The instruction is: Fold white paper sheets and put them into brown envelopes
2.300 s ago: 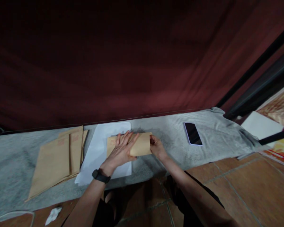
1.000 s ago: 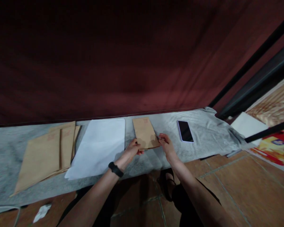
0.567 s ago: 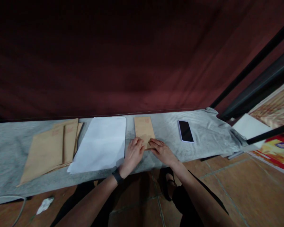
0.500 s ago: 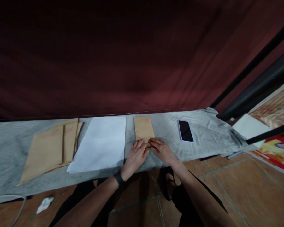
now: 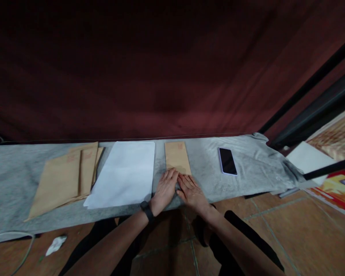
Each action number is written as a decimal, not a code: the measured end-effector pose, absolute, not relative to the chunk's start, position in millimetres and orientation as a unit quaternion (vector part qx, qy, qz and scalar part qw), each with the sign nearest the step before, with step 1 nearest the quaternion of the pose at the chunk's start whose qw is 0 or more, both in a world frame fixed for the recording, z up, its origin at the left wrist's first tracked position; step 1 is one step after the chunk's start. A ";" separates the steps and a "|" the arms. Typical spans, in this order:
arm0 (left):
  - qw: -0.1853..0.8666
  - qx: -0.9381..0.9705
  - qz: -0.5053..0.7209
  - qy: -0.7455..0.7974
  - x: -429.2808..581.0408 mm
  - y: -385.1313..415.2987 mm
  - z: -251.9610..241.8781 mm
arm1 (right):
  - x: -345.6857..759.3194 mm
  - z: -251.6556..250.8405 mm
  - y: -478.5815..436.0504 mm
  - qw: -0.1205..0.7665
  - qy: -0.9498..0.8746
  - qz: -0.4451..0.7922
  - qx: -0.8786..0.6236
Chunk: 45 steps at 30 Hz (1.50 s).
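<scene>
A brown paper envelope (image 5: 177, 156) lies on the grey cloth in front of me, its far part showing with faint red print at the top. Both hands rest on its near end and hide that edge. My left hand (image 5: 166, 187) lies flat there, fingers stretched forward, a dark band on its wrist. Beside it my right hand (image 5: 191, 191) also presses flat, its fingertips close to the left ones. Neither hand is closed around anything.
Left of the envelope lies a stack of white paper (image 5: 125, 174), and beyond it several brown envelopes (image 5: 59, 178) overlap. A phone (image 5: 227, 161) lies to the right on the grey cloth (image 5: 255, 165). A dark red curtain (image 5: 161, 76) hangs behind; black bars (image 5: 307, 84) slant at right.
Both hands have flattened onto the envelope's near end, where the fingers earlier pinched a raised fold. The view has shifted slightly.
</scene>
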<state>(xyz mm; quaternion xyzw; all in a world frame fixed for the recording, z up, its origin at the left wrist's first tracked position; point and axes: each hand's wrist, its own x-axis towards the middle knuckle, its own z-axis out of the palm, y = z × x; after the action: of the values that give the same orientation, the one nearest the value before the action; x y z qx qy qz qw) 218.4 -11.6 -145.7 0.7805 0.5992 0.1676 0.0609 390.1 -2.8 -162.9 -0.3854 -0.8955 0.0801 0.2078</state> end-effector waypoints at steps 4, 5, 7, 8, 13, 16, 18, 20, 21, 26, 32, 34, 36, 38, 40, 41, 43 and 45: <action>0.078 0.781 0.186 0.591 217.4 -7.3 -149.6 | 386.5 -173.3 -8.9 0.216 -0.892 0.048 -0.395; 0.082 0.786 0.194 0.581 217.5 -3.9 -149.7 | 385.6 -175.6 -8.6 0.220 -0.890 0.042 -0.397; 0.086 0.798 0.201 0.561 218.6 6.5 -149.4 | 383.8 -179.4 -7.6 0.224 -0.886 0.033 -0.404; 0.086 0.803 0.196 0.556 219.6 13.5 -149.2 | 383.0 -181.0 -7.1 0.224 -0.885 0.031 -0.406; 0.079 0.814 0.145 0.556 227.0 65.1 -150.6 | 382.0 -182.3 -7.1 0.224 -0.888 0.032 -0.401; 0.064 0.800 0.140 0.580 230.9 101.7 -152.4 | 382.1 -178.1 -8.1 0.232 -0.887 0.032 -0.397; 0.059 0.788 0.139 0.597 231.7 122.6 -153.3 | 381.6 -174.7 -9.1 0.235 -0.886 0.033 -0.398; 0.058 0.780 0.142 0.607 231.2 137.8 -154.0 | 380.8 -172.1 -10.0 0.232 -0.886 0.037 -0.401; 0.056 0.778 0.145 0.609 230.6 142.9 -154.3 | 380.4 -171.4 -10.4 0.229 -0.885 0.039 -0.403; 0.046 0.784 0.143 0.603 225.6 142.9 -155.9 | 379.4 -173.5 -10.6 0.217 -0.884 0.031 -0.412; 0.084 0.834 0.080 0.539 211.8 95.6 -161.2 | 378.8 -176.4 -9.1 0.171 -0.889 0.024 -0.424; 0.093 0.846 0.067 0.520 207.3 72.4 -162.2 | 378.2 -176.6 -9.5 0.152 -0.888 0.033 -0.433; 0.098 0.848 0.067 0.517 204.5 50.0 -162.3 | 378.2 -177.0 -10.5 0.143 -0.888 0.045 -0.436; 0.102 0.839 0.070 0.530 203.5 31.8 -161.9 | 379.2 -176.7 -11.3 0.148 -0.887 0.060 -0.434; 0.103 0.831 0.071 0.541 203.7 18.9 -161.6 | 381.6 -174.3 -10.1 0.160 -0.884 0.084 -0.430; 0.100 0.829 0.073 0.546 204.0 14.2 -161.6 | 383.2 -171.9 -8.5 0.165 -0.882 0.103 -0.429; 0.087 0.825 0.082 0.552 204.5 6.8 -162.2 | 386.9 -164.5 -3.1 0.172 -0.876 0.154 -0.423; 0.068 0.825 0.091 0.553 204.7 0.9 -163.3 | 390.5 -155.3 4.2 0.191 -0.865 0.215 -0.412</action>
<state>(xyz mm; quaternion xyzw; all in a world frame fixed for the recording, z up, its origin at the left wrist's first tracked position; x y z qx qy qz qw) 204.7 0.9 -163.3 0.8254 0.5531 0.0910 0.0675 390.5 4.2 -155.3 -0.4121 -0.8646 0.2146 0.1914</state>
